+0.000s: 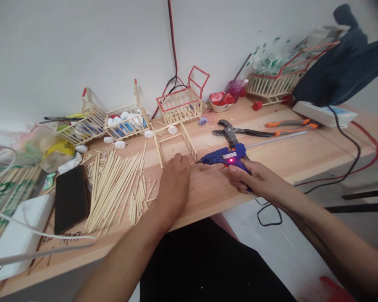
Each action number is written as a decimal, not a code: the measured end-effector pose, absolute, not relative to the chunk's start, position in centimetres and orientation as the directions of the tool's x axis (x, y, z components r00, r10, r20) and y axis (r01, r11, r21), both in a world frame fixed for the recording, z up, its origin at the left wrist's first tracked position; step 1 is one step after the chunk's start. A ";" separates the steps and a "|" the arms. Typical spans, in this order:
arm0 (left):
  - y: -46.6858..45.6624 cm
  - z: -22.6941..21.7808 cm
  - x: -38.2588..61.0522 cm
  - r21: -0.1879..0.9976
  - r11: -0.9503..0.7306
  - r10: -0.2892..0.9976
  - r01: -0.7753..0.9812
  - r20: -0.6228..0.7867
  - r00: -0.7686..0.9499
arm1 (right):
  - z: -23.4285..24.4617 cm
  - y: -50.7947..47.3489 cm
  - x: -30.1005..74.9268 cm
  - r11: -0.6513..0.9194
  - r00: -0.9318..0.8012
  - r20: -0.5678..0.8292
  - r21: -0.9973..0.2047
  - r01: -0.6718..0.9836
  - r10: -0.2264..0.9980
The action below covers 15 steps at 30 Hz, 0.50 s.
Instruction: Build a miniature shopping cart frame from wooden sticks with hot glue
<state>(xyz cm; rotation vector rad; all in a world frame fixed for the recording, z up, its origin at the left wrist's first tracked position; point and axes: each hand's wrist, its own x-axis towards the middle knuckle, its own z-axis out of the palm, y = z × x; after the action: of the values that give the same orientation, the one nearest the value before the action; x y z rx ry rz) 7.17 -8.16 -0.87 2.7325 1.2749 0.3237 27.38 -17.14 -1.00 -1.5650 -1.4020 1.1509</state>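
Observation:
My right hand (250, 175) is wrapped round the handle of a blue glue gun (219, 157) with a red light lit on its side. A clear glue stick (277, 138) juts from its back end. The nozzle points left, at the near right corner of a small wooden-stick frame (189, 142). My left hand (176, 176) is closed at the near side of that frame, its fingertips hidden behind the hand. Left of it lie a pile of long wooden sticks (113, 188) and a few short cut sticks (137, 201).
Finished stick carts, one with a red rim (179, 105), line the wall. Pliers (231, 134), orange-handled cutters (290, 125) and a bowl of red paint (222, 102) lie behind the glue gun. A phone (71, 199) and a white power strip (25, 230) are at left. Black cable hangs at right.

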 end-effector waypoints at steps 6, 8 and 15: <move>-8.2 -0.8 7.2 0.174 -0.641 0.768 0.748 0.143 0.624 | -0.8 -17.2 27.4 -0.136 0.005 -0.144 -0.917 0.376 0.990; -8.2 -0.8 7.2 0.176 -0.641 0.768 0.747 0.138 0.626 | -0.7 -17.2 27.3 -0.135 0.004 -0.144 -0.915 0.379 0.990; -8.4 -0.5 7.1 0.183 -0.635 0.772 0.750 0.125 0.623 | -0.7 -17.2 27.3 -0.143 0.015 -0.149 -0.903 0.405 0.989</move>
<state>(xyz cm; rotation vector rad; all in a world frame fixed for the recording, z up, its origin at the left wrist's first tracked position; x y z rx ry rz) 7.13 -8.38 -0.49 2.7275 1.2836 0.2915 27.30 -17.18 -0.71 -1.6239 -1.4504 1.1064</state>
